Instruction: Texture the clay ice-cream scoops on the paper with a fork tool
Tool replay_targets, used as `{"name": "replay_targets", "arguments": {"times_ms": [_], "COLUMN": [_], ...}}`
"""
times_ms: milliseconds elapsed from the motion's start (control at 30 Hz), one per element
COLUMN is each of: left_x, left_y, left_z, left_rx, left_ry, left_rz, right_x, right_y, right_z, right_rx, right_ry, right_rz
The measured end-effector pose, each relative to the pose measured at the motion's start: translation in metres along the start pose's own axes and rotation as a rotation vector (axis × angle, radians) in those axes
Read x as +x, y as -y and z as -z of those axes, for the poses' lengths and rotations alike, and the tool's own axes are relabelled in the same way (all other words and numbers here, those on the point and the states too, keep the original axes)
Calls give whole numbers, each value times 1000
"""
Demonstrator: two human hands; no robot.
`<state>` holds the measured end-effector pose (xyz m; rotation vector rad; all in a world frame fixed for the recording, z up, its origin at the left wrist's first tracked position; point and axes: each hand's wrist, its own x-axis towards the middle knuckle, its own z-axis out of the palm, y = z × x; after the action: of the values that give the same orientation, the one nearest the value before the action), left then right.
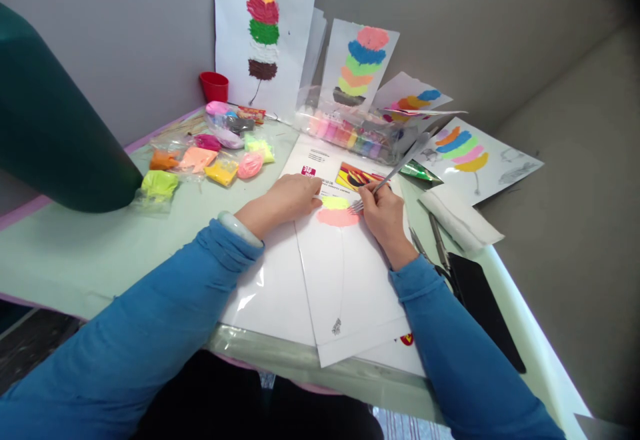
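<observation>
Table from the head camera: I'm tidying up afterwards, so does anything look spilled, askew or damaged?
Nothing spilled or damaged shows. The clay packets lie loosely scattered, and finished sheets overlap at angles by the wall. The right hand holds a fork on the pink clay; the left hand steadies the paper.

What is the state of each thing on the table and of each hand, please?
left hand: flat, pressing the white sheet
right hand: closed on the fork
fork: tilted, tines on the clay patches
white sheet: lying flat, two clay patches on it
yellow clay patch: spread above the pink one
pink clay patch: spread flat
clay bags: scattered, lying flat
red cup: upright
clay box: full of coloured clay
</observation>
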<state>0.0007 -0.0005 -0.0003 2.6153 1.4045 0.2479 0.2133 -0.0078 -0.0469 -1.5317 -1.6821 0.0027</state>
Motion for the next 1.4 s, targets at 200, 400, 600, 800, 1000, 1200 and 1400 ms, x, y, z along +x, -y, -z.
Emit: {"name": "replay_targets", "arguments": {"times_ms": [200, 400, 600, 800, 1000, 1200, 1400], "left_x": [0, -1, 0, -2, -2, -1, -1], "left_y": [-1, -2, -1, -2, -2, -2, -2], "left_z": [1, 2, 1, 3, 3, 2, 2], "left_rx": [1, 2, -5, -9, -5, 3, -4], "left_ry": [10, 18, 10, 13, 6, 6, 15], "left_rz": [12, 13, 10, 12, 9, 13, 17], "right_x": [-1, 0, -1, 0, 0, -1, -1], "right_y": [2, 2, 1, 2, 3, 3, 3], "right_z": [0, 1, 0, 0, 0, 1, 0], "right_rx": [42, 0, 2, 11, -15, 12, -2], "right_ry": [5, 27, -10, 7, 34, -17, 30], "right_rz": [17, 10, 11, 26, 26, 11, 21]}}
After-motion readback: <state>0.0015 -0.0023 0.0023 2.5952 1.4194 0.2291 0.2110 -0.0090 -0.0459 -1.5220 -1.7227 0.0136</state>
